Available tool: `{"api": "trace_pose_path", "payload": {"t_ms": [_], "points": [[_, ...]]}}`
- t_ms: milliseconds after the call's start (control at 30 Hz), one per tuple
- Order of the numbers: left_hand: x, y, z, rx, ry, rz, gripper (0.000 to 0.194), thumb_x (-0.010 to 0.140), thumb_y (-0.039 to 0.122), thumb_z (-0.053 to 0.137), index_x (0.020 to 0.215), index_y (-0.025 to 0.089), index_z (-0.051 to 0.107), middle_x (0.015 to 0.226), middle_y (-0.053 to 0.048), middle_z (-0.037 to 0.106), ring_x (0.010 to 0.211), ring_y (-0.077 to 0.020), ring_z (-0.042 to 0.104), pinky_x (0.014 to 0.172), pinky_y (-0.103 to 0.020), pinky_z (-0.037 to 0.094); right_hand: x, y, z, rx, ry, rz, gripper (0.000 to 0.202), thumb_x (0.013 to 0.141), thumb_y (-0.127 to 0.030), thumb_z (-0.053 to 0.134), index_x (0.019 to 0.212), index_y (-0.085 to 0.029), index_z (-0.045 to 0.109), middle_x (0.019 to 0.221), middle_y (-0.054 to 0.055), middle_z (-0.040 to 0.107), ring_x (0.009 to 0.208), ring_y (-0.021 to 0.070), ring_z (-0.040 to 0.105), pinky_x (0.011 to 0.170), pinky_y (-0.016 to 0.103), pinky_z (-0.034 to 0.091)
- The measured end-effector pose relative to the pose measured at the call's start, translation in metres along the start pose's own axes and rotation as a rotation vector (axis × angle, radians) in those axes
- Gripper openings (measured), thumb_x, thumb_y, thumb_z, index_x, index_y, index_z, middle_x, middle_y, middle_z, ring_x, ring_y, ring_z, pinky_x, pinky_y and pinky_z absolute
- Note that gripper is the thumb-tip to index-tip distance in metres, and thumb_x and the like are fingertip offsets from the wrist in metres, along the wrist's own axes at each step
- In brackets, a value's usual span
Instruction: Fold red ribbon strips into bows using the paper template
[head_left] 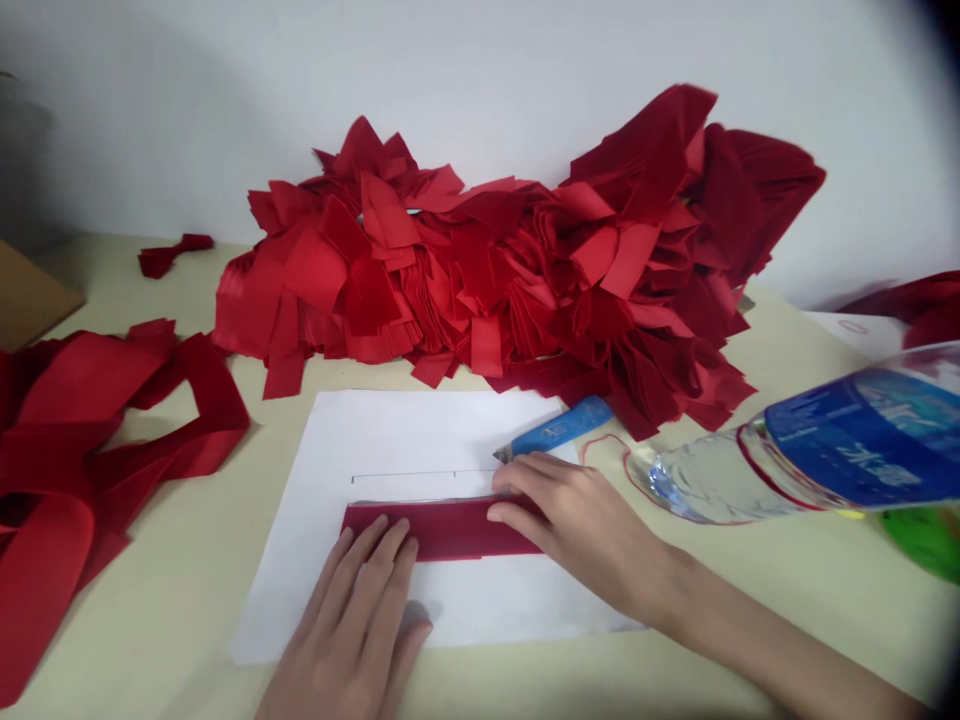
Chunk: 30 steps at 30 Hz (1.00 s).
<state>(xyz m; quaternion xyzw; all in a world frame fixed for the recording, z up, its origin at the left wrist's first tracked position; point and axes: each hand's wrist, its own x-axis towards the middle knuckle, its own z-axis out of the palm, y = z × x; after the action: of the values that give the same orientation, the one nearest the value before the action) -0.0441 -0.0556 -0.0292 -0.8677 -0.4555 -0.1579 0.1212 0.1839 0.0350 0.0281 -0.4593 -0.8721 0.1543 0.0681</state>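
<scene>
A folded dark red fabric strip [457, 530] lies along a ruled line on a sheet of white paper [300, 590]. My left hand [352, 610] rests flat on the strip's left end, fingers stretched out. At the right end, my right hand [585, 520] has its thumb and bent fingers closed around the strip's edge; part of the strip is hidden under it. Above the strip, a thin line with short tick marks is drawn on the paper. Just beyond my right fingertips lies a blue tool with a dark pointed tip [555, 430].
A big heap of cut red fabric pieces [480, 270] stands along the wall. Long red strips [165, 420] lie loosely at the left, near a brown box edge [30, 295]. At right, a clear bottle with a blue label [862, 440] lies near a red thread and something green [926, 540].
</scene>
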Motion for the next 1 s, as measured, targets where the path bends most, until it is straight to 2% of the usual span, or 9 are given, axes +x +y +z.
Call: {"api": "trace_pose_path", "payload": {"t_ms": [133,233,433,533,700,800,1000], "points": [[-0.001,-0.001,0.002,-0.006,-0.008,0.020,0.045,0.083,0.029,0.053,0.120,0.004,0.050,0.125,-0.016,0.054,0.121,-0.0296,0.043,0.096,-0.041,0.041,-0.021,0.008,-0.006,0.031,0.222,-0.009,0.018,0.088,-0.027,0.049,0.102,-0.019,0.058,0.100,0.005,0.062,0.093,0.0182,0.058,0.080,0.033,0.048],[-0.003,0.000,0.004,-0.013,0.009,0.009,0.045,0.083,0.029,0.054,0.120,0.004,0.050,0.124,-0.016,0.054,0.121,-0.0302,0.043,0.098,-0.041,0.039,-0.040,0.010,-0.005,0.068,0.328,-0.005,0.016,0.088,-0.022,0.049,0.101,-0.019,0.058,0.102,0.005,0.060,0.097,0.0178,0.056,0.084,0.033,0.049],[-0.007,-0.001,0.009,-0.046,0.054,0.002,0.047,0.082,0.028,0.055,0.121,0.002,0.049,0.125,-0.017,0.053,0.119,-0.0301,0.044,0.104,-0.040,0.029,-0.062,0.005,0.019,-0.057,0.354,-0.081,0.022,0.088,-0.017,0.047,0.107,-0.014,0.058,0.113,0.010,0.058,0.107,0.0205,0.053,0.086,0.034,0.052],[-0.008,-0.002,0.013,-0.062,0.071,-0.010,0.048,0.081,0.028,0.056,0.122,0.004,0.048,0.124,-0.017,0.053,0.118,-0.0298,0.045,0.105,-0.040,0.029,-0.066,0.005,0.027,-0.158,0.363,-0.136,0.025,0.089,-0.013,0.045,0.111,-0.011,0.057,0.116,0.012,0.059,0.112,0.0219,0.052,0.091,0.036,0.051],[-0.008,0.004,0.017,-0.099,0.134,-0.089,0.049,0.082,0.023,0.055,0.128,0.009,0.044,0.123,-0.015,0.056,0.114,-0.0287,0.049,0.100,-0.042,0.036,-0.069,0.005,0.028,-0.242,0.443,-0.177,0.022,0.086,-0.009,0.047,0.103,-0.007,0.060,0.103,0.013,0.065,0.108,0.0228,0.056,0.090,0.034,0.053],[-0.005,0.010,0.017,-0.127,0.201,-0.157,0.052,0.081,0.019,0.056,0.131,0.012,0.041,0.119,-0.014,0.058,0.111,-0.0288,0.052,0.097,-0.044,0.038,-0.071,0.005,0.027,-0.252,0.475,-0.193,0.018,0.084,-0.007,0.048,0.093,-0.009,0.063,0.094,0.011,0.066,0.101,0.0228,0.059,0.088,0.035,0.054],[-0.002,0.011,0.018,-0.155,0.255,-0.162,0.055,0.081,0.016,0.056,0.133,0.013,0.040,0.116,-0.013,0.061,0.107,-0.0294,0.055,0.095,-0.045,0.041,-0.074,0.008,0.029,-0.233,0.465,-0.220,0.022,0.081,-0.003,0.048,0.095,-0.008,0.064,0.098,0.012,0.066,0.101,0.0224,0.060,0.088,0.035,0.054]]}}
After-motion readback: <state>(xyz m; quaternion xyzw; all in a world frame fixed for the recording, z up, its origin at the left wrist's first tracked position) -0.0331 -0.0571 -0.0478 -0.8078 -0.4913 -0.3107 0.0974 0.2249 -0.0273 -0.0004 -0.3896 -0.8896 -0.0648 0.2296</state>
